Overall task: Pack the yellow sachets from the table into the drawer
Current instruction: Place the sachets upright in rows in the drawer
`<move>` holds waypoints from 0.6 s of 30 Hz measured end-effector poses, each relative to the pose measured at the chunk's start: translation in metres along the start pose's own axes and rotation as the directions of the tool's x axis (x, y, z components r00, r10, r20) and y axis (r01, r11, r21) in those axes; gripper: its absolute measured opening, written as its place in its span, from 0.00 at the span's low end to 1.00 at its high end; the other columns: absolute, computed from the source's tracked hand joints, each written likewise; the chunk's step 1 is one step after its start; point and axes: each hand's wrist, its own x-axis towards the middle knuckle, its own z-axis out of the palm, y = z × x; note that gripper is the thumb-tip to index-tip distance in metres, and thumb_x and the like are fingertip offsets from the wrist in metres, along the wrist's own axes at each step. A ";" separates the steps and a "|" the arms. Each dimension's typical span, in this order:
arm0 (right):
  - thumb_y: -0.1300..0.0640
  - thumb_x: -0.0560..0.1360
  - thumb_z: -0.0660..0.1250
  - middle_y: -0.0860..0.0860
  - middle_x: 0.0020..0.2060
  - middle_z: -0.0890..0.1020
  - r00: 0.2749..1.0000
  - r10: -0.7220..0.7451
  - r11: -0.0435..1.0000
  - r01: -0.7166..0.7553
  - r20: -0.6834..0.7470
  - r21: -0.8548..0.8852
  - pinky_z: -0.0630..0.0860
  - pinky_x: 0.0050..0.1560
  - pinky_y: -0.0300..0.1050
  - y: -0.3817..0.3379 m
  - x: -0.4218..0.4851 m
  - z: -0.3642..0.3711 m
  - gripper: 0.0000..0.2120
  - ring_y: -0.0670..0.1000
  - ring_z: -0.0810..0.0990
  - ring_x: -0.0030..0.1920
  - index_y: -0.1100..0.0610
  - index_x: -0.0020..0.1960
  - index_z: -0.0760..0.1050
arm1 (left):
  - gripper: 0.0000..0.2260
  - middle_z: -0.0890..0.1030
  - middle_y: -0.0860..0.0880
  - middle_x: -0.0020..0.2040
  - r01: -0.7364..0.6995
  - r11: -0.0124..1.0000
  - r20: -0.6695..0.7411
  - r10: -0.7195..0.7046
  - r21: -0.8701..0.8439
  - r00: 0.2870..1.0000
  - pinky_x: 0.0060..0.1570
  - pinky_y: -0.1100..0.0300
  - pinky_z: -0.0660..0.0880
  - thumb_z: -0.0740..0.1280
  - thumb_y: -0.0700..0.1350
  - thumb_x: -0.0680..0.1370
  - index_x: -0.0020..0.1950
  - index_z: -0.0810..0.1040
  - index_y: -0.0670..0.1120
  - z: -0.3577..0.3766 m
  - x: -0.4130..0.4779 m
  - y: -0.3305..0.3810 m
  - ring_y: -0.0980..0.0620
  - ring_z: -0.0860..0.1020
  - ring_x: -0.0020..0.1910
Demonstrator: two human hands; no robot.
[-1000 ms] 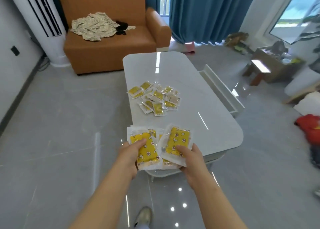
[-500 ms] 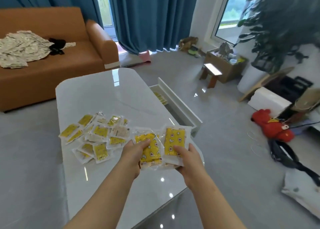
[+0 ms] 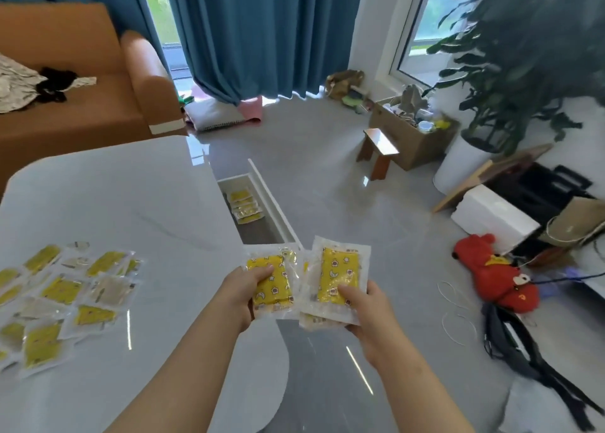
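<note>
Two sachet stacks (image 3: 339, 282) — one pinched in each hand (image 3: 240, 290) — just short of the drawer (image 3: 273, 203)

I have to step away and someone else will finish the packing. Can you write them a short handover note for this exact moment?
Left hand: grip shut on a yellow sachet.
Right hand: grip shut on a small stack of sachets.
Both are held near the table's corner, short of the open drawer.
Done: a few sachets in the drawer.
Left: place the held ones, then move the pile on the table.
</note>
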 end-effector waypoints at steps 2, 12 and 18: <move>0.63 0.77 0.63 0.53 0.46 0.83 1.000 0.006 1.000 -0.006 0.003 -0.016 0.76 0.39 0.45 -0.025 0.026 -0.031 0.06 0.53 0.82 0.44 0.54 0.50 0.75 | 0.04 0.82 0.42 0.43 0.007 1.000 -0.014 -0.008 -0.009 1.000 0.36 0.50 0.78 0.66 0.38 0.77 0.50 0.76 0.43 0.037 0.013 0.004 0.44 0.80 0.40; 0.64 0.77 0.62 0.53 0.46 0.82 0.996 0.082 0.997 -0.082 0.045 0.004 0.76 0.44 0.50 -0.112 0.185 -0.065 0.07 0.55 0.80 0.45 0.54 0.52 0.75 | 0.10 0.82 0.40 0.48 -0.035 0.992 -0.103 0.023 -0.121 0.994 0.38 0.46 0.79 0.68 0.37 0.75 0.56 0.76 0.43 0.139 0.125 0.059 0.42 0.81 0.43; 0.64 0.77 0.62 0.54 0.47 0.82 0.988 0.130 0.988 -0.122 0.084 -0.094 0.76 0.41 0.48 -0.172 0.304 -0.034 0.08 0.55 0.80 0.45 0.55 0.54 0.74 | 0.13 0.82 0.41 0.50 -0.028 0.983 -0.115 0.007 -0.183 0.993 0.37 0.50 0.78 0.68 0.38 0.75 0.59 0.75 0.44 0.180 0.224 0.129 0.43 0.81 0.43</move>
